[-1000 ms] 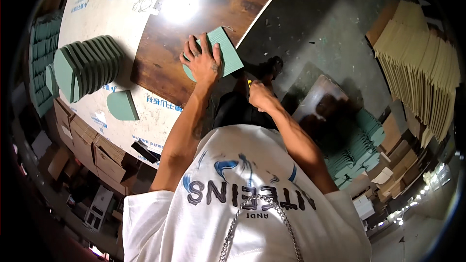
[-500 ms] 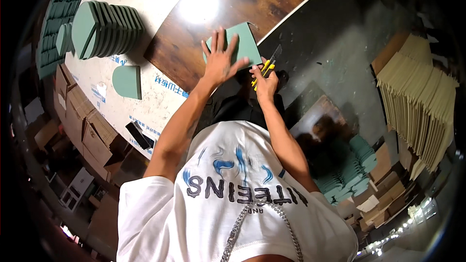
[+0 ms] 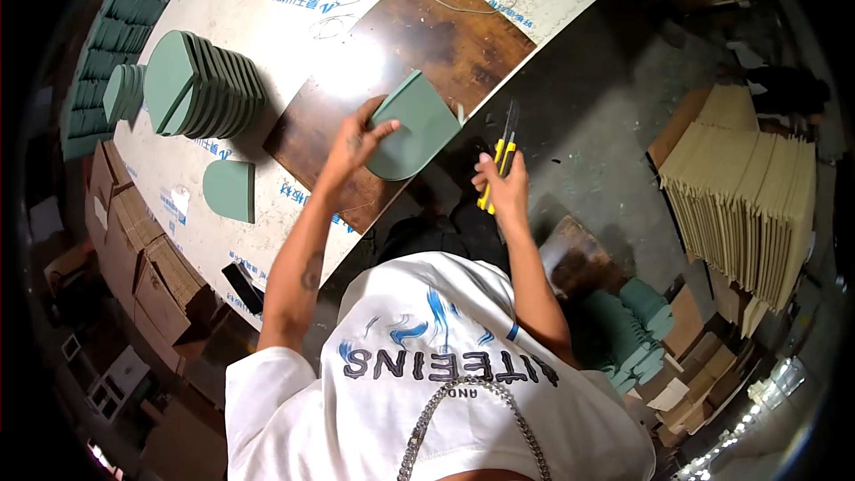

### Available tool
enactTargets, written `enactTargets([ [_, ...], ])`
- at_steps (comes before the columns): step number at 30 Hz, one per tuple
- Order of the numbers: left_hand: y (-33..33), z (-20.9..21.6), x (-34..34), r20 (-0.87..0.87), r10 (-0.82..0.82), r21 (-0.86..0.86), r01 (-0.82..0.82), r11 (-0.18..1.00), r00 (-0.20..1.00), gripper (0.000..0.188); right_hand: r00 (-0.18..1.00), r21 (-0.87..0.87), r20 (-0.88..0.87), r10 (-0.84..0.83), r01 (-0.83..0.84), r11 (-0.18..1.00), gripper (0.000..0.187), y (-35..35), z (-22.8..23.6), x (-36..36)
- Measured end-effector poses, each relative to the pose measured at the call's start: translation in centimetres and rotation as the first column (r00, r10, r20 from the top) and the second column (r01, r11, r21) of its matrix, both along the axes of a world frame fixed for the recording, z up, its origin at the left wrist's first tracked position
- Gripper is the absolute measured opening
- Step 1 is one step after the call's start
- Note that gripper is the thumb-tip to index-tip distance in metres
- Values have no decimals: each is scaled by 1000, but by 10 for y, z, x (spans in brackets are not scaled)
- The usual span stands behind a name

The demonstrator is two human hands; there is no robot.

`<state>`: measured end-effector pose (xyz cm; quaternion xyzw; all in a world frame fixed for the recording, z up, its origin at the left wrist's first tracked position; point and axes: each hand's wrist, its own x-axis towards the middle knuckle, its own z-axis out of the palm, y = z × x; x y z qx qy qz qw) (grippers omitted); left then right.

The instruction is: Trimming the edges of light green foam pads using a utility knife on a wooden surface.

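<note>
My left hand (image 3: pixel 356 138) grips the left edge of a green padded panel (image 3: pixel 417 129), thumb on top and fingers partly hidden beneath it. One end of the panel is rounded, the other straight with a folded-looking edge. It is held over a dark brown wooden board (image 3: pixel 481 27), near the table's edge. A small pale strip (image 3: pixel 461 113) shows at the panel's right corner. To the right, off the table, my right hand (image 3: pixel 509 185) is closed around a yellow and black utility knife (image 3: pixel 505 158). Its blade is out, pointing away from me and apart from the panel.
On the white printed table (image 3: pixel 267 44) stand stacked green panels (image 3: pixel 209 85), a single green panel (image 3: pixel 230 191) and a black phone-like object (image 3: pixel 242 288). Cardboard boxes (image 3: pixel 147 254) line the left. Beige sheets (image 3: pixel 739 200) and more green panels (image 3: pixel 628 334) stand at right.
My left hand has gone from lying spread on the panel to gripping its left edge; the panel has turned and come nearer. My right hand has moved away from it with the knife.
</note>
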<state>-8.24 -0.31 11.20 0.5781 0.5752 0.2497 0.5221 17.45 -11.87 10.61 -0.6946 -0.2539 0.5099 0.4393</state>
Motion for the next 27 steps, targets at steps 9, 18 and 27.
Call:
enactTargets([
  [9,-4,-93,26,-565,114,446,187,875,817,62,915,-297,50,401,-369,881,42,-14,5,39],
  [18,-26,-100,69,-649,267,512,150,846,712,63,537,-455,356,765,-615,644,41,12,16,16],
  [27,-28,-105,66,-698,229,449,165,878,679,64,506,-591,276,817,-581,560,33,32,39,-2],
])
